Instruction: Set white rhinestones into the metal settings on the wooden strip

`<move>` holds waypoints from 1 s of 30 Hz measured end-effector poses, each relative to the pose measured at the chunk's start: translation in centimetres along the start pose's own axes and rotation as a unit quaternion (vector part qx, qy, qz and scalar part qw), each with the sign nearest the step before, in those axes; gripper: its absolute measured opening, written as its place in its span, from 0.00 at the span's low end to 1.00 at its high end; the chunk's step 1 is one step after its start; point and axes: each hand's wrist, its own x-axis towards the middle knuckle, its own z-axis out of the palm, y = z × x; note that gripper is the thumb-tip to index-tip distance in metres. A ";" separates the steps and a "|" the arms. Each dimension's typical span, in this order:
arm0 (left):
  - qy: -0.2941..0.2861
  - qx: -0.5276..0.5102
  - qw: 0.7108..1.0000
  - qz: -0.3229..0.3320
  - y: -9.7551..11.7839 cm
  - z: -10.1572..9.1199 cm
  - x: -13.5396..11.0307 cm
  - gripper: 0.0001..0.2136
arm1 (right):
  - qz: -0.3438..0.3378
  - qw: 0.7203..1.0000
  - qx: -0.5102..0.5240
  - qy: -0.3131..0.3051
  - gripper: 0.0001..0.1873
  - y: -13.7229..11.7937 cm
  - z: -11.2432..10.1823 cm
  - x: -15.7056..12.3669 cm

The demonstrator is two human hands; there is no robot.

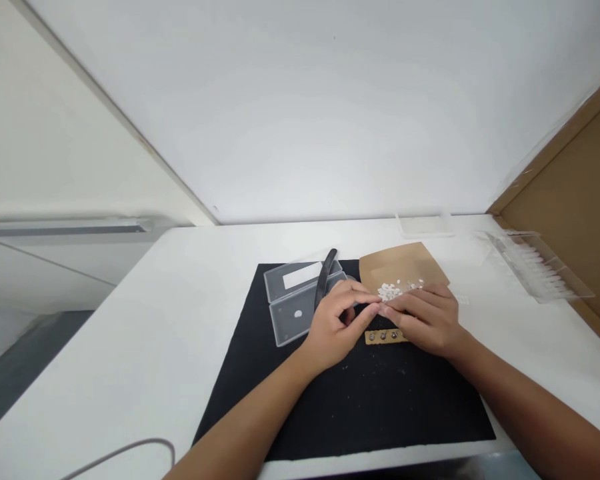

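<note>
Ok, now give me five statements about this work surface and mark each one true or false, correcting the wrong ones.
1. The left hand and right hand are close together. True.
2. The plastic case is shut. False: the plastic case lies open.
3. Small white pieces lie in a cluster near both hands. True.
4. The brown paper lies left of the plastic case. False: the brown paper lies to its right.
5. A tan strip with metal parts lies on the black mat. True.

White bits, heaped, on brown paper
</note>
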 end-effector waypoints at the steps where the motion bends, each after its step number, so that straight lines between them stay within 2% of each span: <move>1: -0.002 -0.022 1.000 -0.015 -0.1 0.0 0.0 0.10 | -0.008 1.000 0.000 0.004 0.09 -0.1 -0.1 0.1; 6: -0.007 -0.140 0.987 -0.080 -0.6 0.3 0.0 0.08 | -0.042 0.998 -0.016 0.033 0.10 -0.2 -0.5 0.7; 13: -0.031 -0.238 0.963 -0.125 -0.6 0.7 -0.3 0.07 | -0.057 0.998 0.005 0.014 0.14 -0.5 -1.1 1.1; 16: -0.030 -0.235 0.962 -0.136 -0.9 0.7 -0.6 0.09 | -0.052 0.998 0.018 0.013 0.13 -0.6 -1.2 1.0; 23: -0.040 -0.218 0.959 -0.178 -1.5 0.9 -1.0 0.19 | -0.022 0.998 0.064 0.012 0.10 -0.2 -0.6 0.2; 27: -0.040 -0.229 0.952 -0.199 -1.2 0.8 -0.8 0.19 | 0.024 0.995 0.093 -0.008 0.14 0.0 -0.3 -0.1; 30: -0.046 -0.243 0.946 -0.212 -1.0 0.6 -0.6 0.21 | 0.063 0.992 0.110 0.007 0.16 0.1 0.0 -0.3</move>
